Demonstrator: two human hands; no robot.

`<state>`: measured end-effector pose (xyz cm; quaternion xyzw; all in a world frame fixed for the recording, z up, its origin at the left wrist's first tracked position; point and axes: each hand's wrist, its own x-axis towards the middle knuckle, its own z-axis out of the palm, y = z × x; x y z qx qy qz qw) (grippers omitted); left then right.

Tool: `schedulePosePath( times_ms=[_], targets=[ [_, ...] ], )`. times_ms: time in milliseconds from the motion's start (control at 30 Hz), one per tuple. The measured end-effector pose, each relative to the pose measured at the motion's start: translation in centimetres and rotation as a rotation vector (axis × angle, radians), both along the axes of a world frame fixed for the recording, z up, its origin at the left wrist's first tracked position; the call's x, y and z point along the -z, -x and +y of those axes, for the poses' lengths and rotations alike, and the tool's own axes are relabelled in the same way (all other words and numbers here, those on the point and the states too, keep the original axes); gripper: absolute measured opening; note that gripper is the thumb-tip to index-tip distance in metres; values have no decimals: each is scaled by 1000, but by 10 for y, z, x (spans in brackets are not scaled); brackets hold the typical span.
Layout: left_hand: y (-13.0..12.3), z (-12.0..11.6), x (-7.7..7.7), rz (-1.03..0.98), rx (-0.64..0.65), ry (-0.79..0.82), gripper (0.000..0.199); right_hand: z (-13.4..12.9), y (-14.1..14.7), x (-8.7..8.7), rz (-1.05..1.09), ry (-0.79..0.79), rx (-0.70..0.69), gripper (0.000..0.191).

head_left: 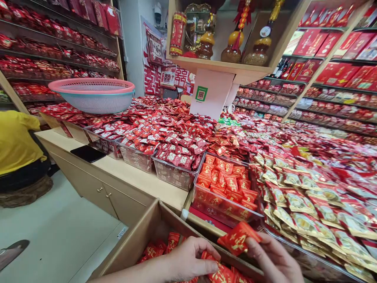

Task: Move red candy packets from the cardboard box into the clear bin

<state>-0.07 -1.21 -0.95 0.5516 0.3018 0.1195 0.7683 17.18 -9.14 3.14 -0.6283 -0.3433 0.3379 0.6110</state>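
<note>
Red wrapped candies with gold lettering (173, 240) lie in an open cardboard box (129, 239) at the bottom of the view. Inside the box, my left hand (188, 259) has its thumb and fingers closed around a similar red candy (222, 273). Above the box's right edge, my right hand (273, 257) pinches a red wrapped candy (239, 238) between thumb and fingers. Just beyond stands a clear plastic bin (226, 204) filled with matching red candies (231, 182).
More clear bins (173, 175) of wrapped sweets line the counter. Gold-and-red packets (306, 224) are heaped at right. A black phone (87, 153) and stacked baskets (94, 96) are on the left. A person in a yellow top (17, 141) is low at far left.
</note>
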Motion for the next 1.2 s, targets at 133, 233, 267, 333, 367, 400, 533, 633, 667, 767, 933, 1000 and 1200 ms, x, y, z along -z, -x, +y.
schedulePosePath(
  times_ms=[133,233,267,333,367,400,533,633,667,767,933,1000,1200],
  targets=[
    [3,2,2,53,-13,-80,35,38,-23,-54,-359,-65,62,37],
    [5,4,4,62,-15,-132,28,84,-32,-80,-523,-108,-15,31],
    [5,5,4,72,-14,-157,26,99,-33,-84,-540,-94,-75,29],
    [5,6,6,99,-13,-199,25,126,-33,-85,-533,-55,-177,28],
    [5,7,7,109,-12,-212,25,137,-33,-83,-524,-30,-218,28],
    [5,8,8,113,-12,-219,25,147,-32,-81,-518,-7,-245,28],
    [6,12,14,109,7,-262,26,172,-27,-71,-513,75,-326,25],
    [8,14,15,153,52,-338,29,180,-22,-65,-499,116,-385,22],
    [9,14,14,176,66,-355,29,181,-21,-63,-495,126,-408,21],
    [10,13,11,220,68,-370,29,179,-16,-60,-495,139,-476,19],
    [9,11,13,279,36,-375,27,171,-13,-62,-605,142,-561,14],
    [9,10,16,287,35,-375,27,169,-13,-63,-674,152,-585,13],
    [10,9,15,283,25,-394,28,169,-13,-68,-792,183,-623,10]
  ],
)
